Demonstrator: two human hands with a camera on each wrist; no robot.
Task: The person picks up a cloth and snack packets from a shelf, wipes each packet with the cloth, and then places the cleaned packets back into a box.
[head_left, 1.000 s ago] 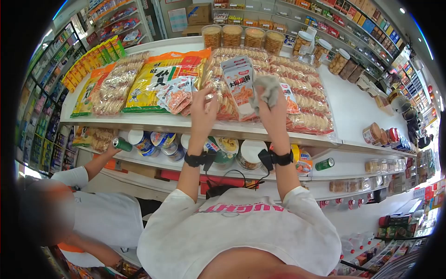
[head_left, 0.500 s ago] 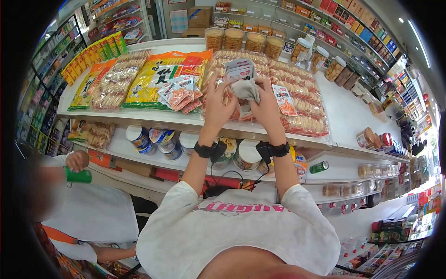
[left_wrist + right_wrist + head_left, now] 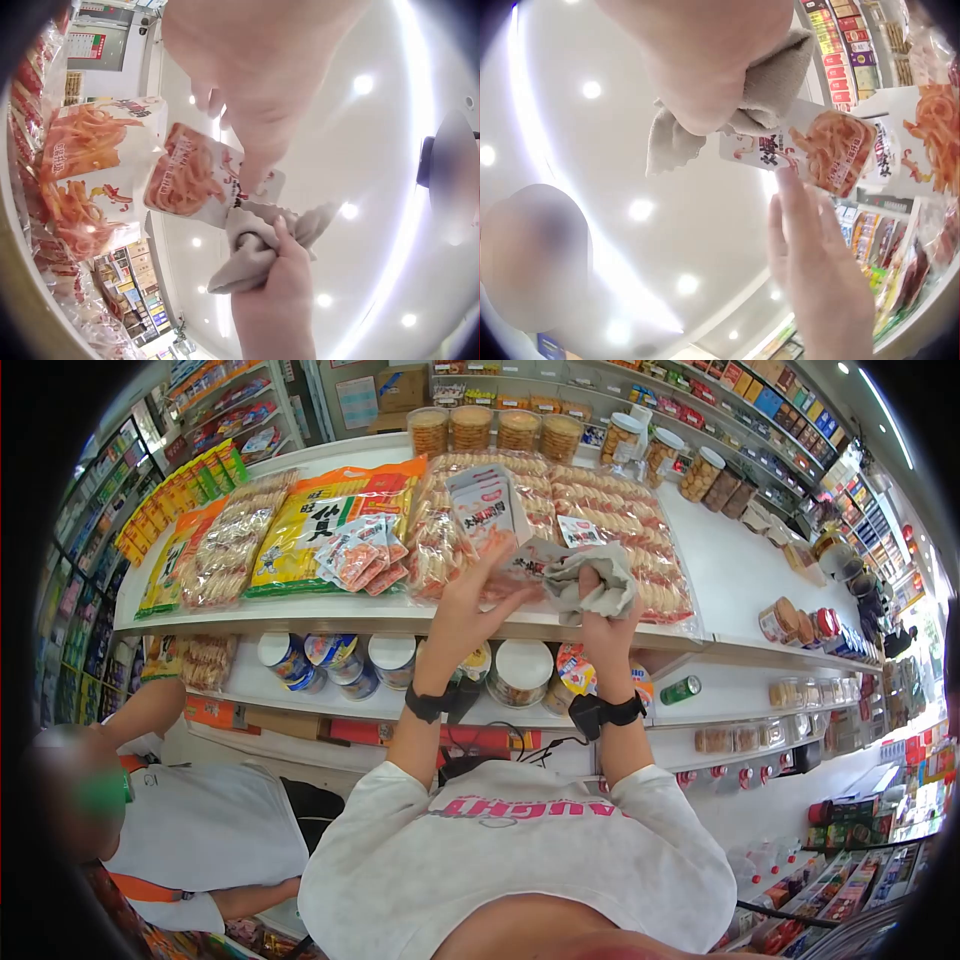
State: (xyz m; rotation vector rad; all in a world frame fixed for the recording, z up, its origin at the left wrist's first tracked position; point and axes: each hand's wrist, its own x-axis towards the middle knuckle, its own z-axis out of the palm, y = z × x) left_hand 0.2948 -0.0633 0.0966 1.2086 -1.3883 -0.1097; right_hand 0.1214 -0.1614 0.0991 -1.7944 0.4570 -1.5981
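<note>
In the head view, a single snack packet (image 3: 525,564) is held between the hands. My left hand (image 3: 472,605) pinches one side of it; in the left wrist view that thumb lies over the packet (image 3: 193,178). My right hand (image 3: 608,635) grips a crumpled grey cloth (image 3: 592,588), bunched over the packet's other end. The cloth (image 3: 776,84) hides part of that end in the right wrist view. Just beyond the left fingers, an upright box of similar packets (image 3: 485,505) stands on bagged round crackers (image 3: 610,505). Another packet (image 3: 578,531) lies flat right of the box.
Several loose packets (image 3: 362,554) lie on a yellow bag (image 3: 330,510) to the left. Clear jars (image 3: 518,432) line the back of the white counter (image 3: 725,570). Tubs (image 3: 520,672) stand on the shelf below. Another person (image 3: 215,825) is at the lower left.
Both hands have come down from the box, with one packet now between them. The cloth has shifted right with my right hand. The other person's green can has moved up to the left.
</note>
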